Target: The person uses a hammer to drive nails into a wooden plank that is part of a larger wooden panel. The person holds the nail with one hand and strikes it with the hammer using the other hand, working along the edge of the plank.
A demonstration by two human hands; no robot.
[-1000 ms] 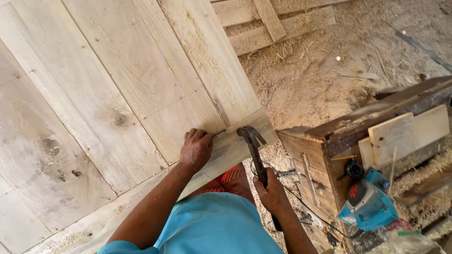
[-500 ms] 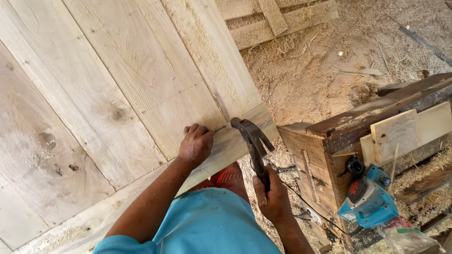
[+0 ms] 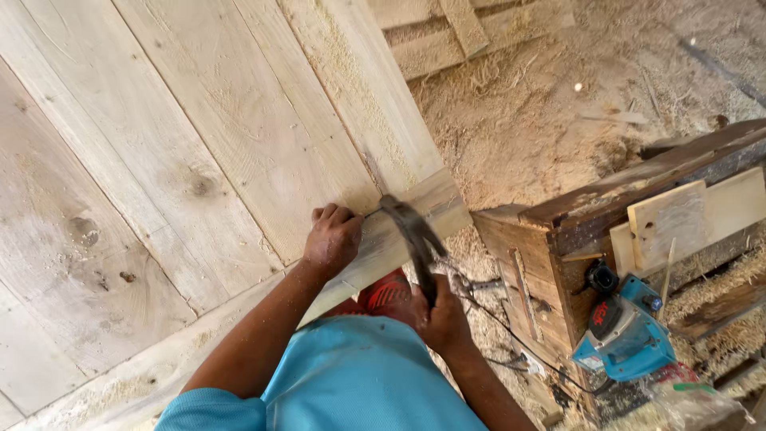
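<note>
**Nail going into the cross batten**

Our left hand (image 3: 331, 239) pinches a nail (image 3: 372, 213) against the batten (image 3: 399, 231) at the panel's near edge; our right hand (image 3: 441, 319) grips the hammer (image 3: 411, 231), head at the nail. Next blow needs fingers kept clear. A blue planer (image 3: 622, 335) sits on the bench (image 3: 542, 255) alongside.

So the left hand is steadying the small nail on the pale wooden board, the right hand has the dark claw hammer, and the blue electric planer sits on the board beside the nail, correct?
Not quite. The blue electric planer is not on the pale wooden board; it rests on the dark wooden workbench off to the right, as the head view shows. The left hand does steady the small nail, and the right hand holds the dark claw hammer.
</note>
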